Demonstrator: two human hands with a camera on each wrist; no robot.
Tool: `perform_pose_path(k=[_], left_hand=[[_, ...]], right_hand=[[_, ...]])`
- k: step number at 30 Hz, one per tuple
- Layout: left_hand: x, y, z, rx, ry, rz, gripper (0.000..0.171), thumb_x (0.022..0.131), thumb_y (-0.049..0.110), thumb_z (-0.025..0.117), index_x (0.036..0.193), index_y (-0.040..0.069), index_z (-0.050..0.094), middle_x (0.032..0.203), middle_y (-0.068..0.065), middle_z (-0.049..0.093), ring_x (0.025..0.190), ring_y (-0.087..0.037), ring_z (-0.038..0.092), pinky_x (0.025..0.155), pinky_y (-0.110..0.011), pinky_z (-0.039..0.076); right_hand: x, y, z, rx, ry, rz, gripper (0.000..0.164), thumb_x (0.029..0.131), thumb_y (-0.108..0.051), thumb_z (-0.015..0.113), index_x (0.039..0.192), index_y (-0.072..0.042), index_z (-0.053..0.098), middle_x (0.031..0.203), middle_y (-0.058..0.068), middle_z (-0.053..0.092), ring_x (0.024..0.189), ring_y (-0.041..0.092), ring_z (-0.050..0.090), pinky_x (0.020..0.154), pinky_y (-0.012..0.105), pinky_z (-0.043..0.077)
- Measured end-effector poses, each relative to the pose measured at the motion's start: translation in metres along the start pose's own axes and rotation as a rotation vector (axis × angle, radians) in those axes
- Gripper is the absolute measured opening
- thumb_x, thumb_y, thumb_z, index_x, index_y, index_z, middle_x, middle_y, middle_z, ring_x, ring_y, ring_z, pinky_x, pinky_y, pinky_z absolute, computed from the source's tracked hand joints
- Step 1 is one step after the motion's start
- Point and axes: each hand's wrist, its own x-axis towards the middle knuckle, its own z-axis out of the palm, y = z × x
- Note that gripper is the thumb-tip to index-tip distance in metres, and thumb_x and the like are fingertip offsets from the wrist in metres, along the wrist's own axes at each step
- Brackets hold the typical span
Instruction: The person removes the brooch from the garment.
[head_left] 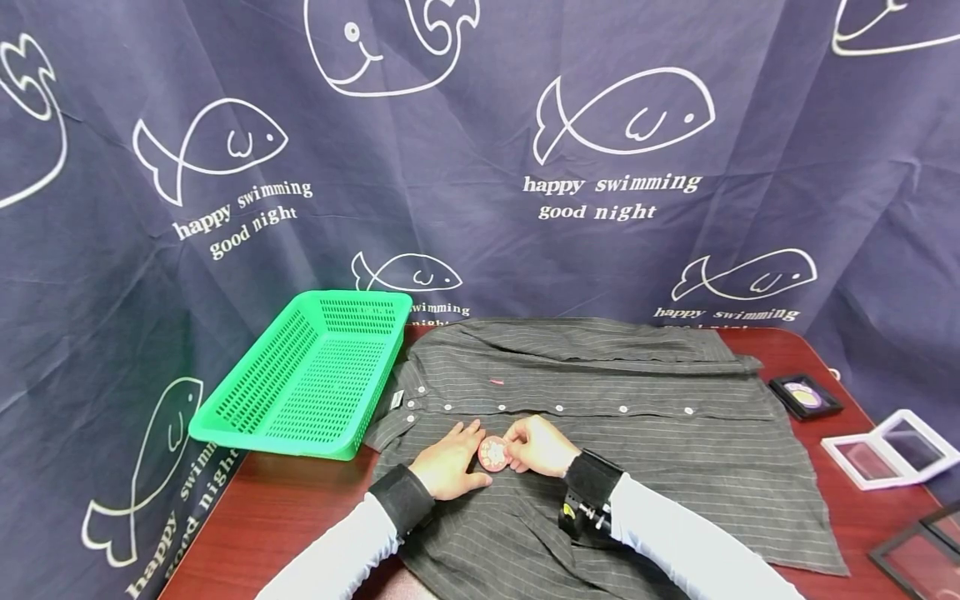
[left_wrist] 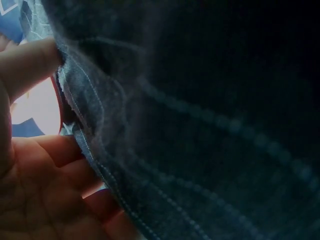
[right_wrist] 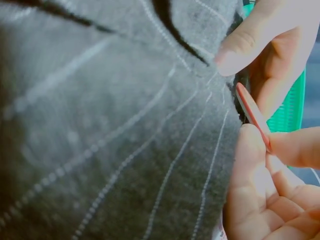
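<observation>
A dark grey striped button shirt lies spread over the table, its row of white buttons running across it. My right hand pinches the edge of a small round pink-red disc with a pale pattern, just below the button row. Edge-on, the thin disc shows between thumb and finger in the right wrist view. To the left of it, my left hand rests on the shirt with its fingers extended, thumb near the disc. Shirt cloth fills most of the left wrist view, dark and blurred.
A green perforated basket stands at the left, beside the collar. Along the right are a small black case with a round item, an open white case and a dark-framed box. A printed curtain hangs behind the red-brown table.
</observation>
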Motion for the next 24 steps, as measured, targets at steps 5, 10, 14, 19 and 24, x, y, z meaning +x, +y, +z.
perform_pose_path(k=[5, 10, 14, 19, 24], left_hand=[[0.000, 0.000, 0.000, -0.002, 0.000, -0.004, 0.073, 0.087, 0.038, 0.070, 0.143, -0.002, 0.045, 0.153, -0.020, 0.041, 0.140, -0.042, 0.038, 0.112, -0.050, 0.037], [0.000, 0.000, 0.000, -0.002, 0.000, -0.007, 0.073, 0.087, 0.039, 0.070, 0.143, -0.001, 0.046, 0.153, -0.019, 0.041, 0.141, -0.041, 0.039, 0.112, -0.049, 0.038], [0.000, -0.001, -0.001, 0.001, 0.002, -0.005, 0.073, 0.086, 0.039, 0.070, 0.143, -0.001, 0.046, 0.152, -0.018, 0.042, 0.140, -0.041, 0.039, 0.112, -0.049, 0.037], [0.001, -0.001, 0.000, 0.011, -0.001, 0.002, 0.073, 0.087, 0.040, 0.069, 0.142, -0.002, 0.046, 0.153, -0.018, 0.042, 0.140, -0.041, 0.039, 0.113, -0.047, 0.037], [0.001, -0.002, -0.001, 0.009, -0.010, -0.002, 0.074, 0.087, 0.041, 0.068, 0.143, -0.001, 0.045, 0.153, -0.017, 0.040, 0.141, -0.040, 0.038, 0.114, -0.047, 0.036]], right_hand=[[-0.002, -0.001, -0.002, 0.040, -0.011, 0.006, 0.012, 0.085, 0.005, 0.055, 0.088, 0.011, 0.065, 0.071, 0.017, 0.069, 0.058, 0.011, 0.065, 0.056, 0.026, 0.057], [-0.004, 0.001, -0.007, 0.075, -0.005, 0.016, 0.013, 0.086, 0.003, 0.056, 0.091, 0.012, 0.065, 0.072, 0.017, 0.069, 0.058, 0.008, 0.064, 0.057, 0.026, 0.058], [-0.006, 0.002, -0.014, 0.109, 0.014, 0.022, 0.015, 0.087, 0.002, 0.056, 0.093, 0.013, 0.065, 0.074, 0.019, 0.069, 0.061, 0.008, 0.064, 0.059, 0.029, 0.059], [-0.009, 0.001, -0.021, 0.136, 0.044, 0.010, 0.017, 0.087, 0.001, 0.058, 0.096, 0.015, 0.064, 0.078, 0.022, 0.069, 0.065, 0.011, 0.066, 0.062, 0.035, 0.060], [-0.012, 0.001, -0.027, 0.118, 0.074, -0.026, 0.017, 0.087, 0.001, 0.059, 0.096, 0.015, 0.063, 0.077, 0.020, 0.069, 0.066, 0.010, 0.066, 0.062, 0.035, 0.060]])
